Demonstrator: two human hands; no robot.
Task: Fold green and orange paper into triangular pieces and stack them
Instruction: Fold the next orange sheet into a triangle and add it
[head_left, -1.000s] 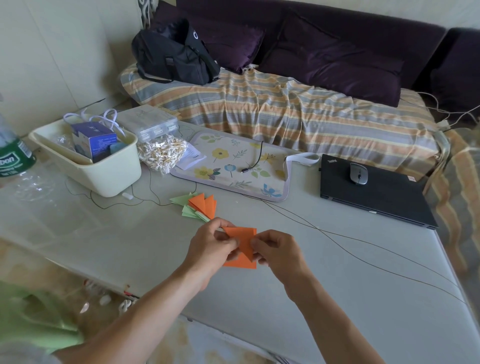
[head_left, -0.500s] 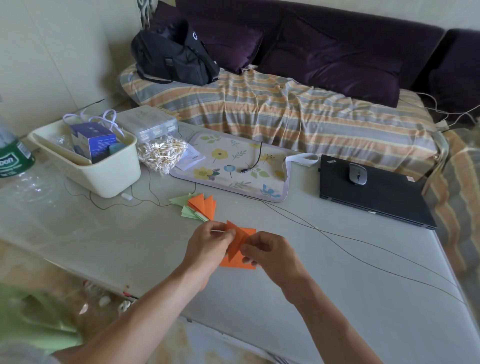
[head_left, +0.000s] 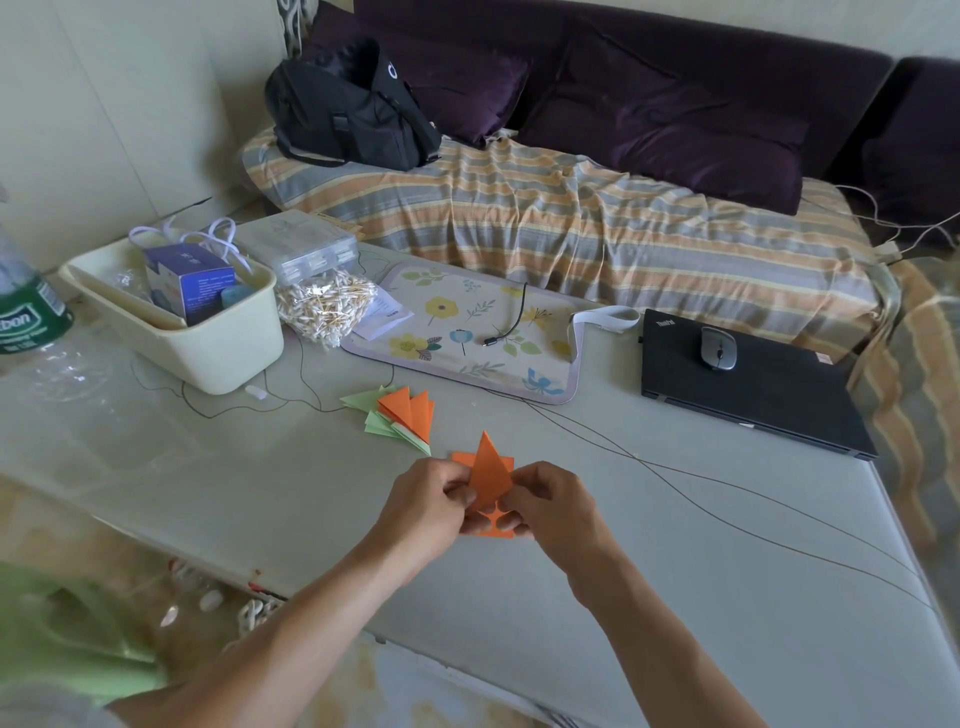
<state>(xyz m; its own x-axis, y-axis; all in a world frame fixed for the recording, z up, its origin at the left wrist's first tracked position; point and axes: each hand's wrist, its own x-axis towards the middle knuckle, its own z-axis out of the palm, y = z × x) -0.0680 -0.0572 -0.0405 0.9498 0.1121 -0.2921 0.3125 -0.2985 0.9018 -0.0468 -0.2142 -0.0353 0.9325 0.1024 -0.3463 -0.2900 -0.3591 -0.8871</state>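
Both hands, left hand (head_left: 423, 501) and right hand (head_left: 553, 501), pinch an orange paper (head_left: 488, 475) folded into a pointed, upright kite-like shape above the counter (head_left: 675, 597).

Lower part of the orange paper (head_left: 488, 475) is hidden behind the left hand (head_left: 427, 506) and right hand (head_left: 551, 506), so the fold there can't be read; an orange sheet (head_left: 491, 530) under them shows only in slivers. Green bottle (head_left: 26, 306) at far left is cut off by the frame edge, label only partly legible; box (head_left: 188, 280) inside the tub (head_left: 208, 348) has print too small to read. Stack of folded pieces (head_left: 402, 413) overlaps itself, count can't be told; the worktop's (head_left: 675, 597) near and right edges run out of frame.
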